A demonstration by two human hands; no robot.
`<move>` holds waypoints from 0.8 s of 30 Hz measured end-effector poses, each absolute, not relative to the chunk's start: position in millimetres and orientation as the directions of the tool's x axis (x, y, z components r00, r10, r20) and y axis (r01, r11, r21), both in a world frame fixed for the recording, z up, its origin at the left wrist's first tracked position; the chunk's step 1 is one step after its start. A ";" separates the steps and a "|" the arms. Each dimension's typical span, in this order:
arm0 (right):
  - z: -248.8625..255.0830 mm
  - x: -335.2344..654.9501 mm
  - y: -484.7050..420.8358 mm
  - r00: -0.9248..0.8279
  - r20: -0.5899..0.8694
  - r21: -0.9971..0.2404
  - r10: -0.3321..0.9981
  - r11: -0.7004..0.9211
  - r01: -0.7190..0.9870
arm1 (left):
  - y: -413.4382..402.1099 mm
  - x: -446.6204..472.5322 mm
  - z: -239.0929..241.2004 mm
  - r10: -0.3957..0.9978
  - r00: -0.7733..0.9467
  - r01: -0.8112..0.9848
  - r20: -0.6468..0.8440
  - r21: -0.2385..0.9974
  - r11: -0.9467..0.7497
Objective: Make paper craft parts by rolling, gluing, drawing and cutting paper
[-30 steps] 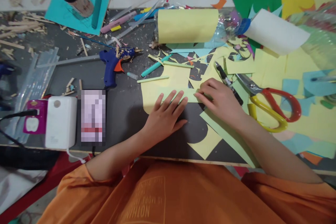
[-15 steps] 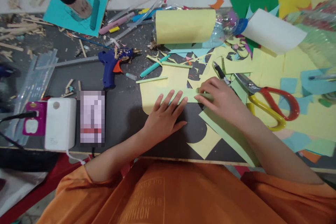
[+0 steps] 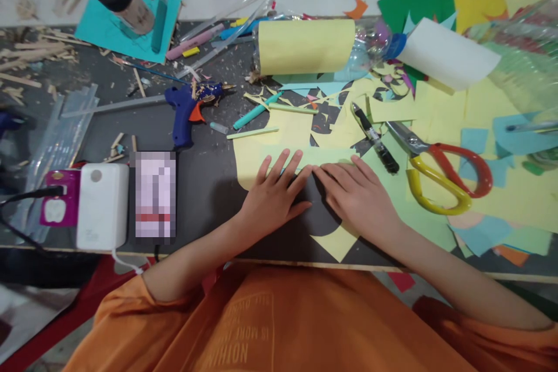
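My left hand (image 3: 275, 193) lies flat on the dark table with its fingers stretched out, the tips resting on the near edge of a light green paper strip (image 3: 322, 156). My right hand (image 3: 355, 195) is flat too, fingers spread and pointing left, pressing on the same green paper close beside the left fingertips. A yellow paper sheet (image 3: 255, 148) lies under the strip. Neither hand holds anything.
Red and yellow scissors (image 3: 440, 171) and a black marker (image 3: 375, 138) lie right of my hands. A blue glue gun (image 3: 189, 106), a yellow paper-wrapped bottle (image 3: 305, 46), a white charger (image 3: 102, 205), a phone (image 3: 155, 195) and many paper scraps (image 3: 479, 145) crowd the table.
My right hand moved down and left, from a curled pinch on the green strip's end to lying flat beside the left hand. The left hand stayed put.
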State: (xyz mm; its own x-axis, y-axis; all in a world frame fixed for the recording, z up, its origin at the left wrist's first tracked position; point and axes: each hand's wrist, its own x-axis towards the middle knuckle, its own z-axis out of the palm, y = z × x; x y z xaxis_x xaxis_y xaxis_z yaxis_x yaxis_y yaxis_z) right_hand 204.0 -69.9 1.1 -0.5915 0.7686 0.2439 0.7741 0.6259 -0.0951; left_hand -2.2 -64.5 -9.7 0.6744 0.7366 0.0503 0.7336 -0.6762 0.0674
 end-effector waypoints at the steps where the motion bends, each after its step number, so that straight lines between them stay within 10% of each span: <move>1: 1.3 204.0 -70.2 -0.587 0.249 -0.097 0.770 0.623 0.776 | -64.5 -2.2 -9.7 0.734 0.677 0.732 0.052 0.062 -0.679; 24: 0.9 224.4 -81.8 -0.576 0.262 -0.030 0.774 0.603 0.797 | -73.0 -40.0 15.3 0.787 0.612 0.791 0.074 -0.063 -0.609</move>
State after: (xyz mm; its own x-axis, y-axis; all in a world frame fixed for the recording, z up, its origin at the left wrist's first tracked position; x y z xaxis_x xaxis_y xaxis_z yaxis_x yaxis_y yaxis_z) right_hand 224.4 -81.8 0.9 -0.5762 0.7743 0.2616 0.7970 0.6033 -0.0300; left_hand -40.0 -73.0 15.3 0.6120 0.7874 0.0736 0.7909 -0.6088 -0.0628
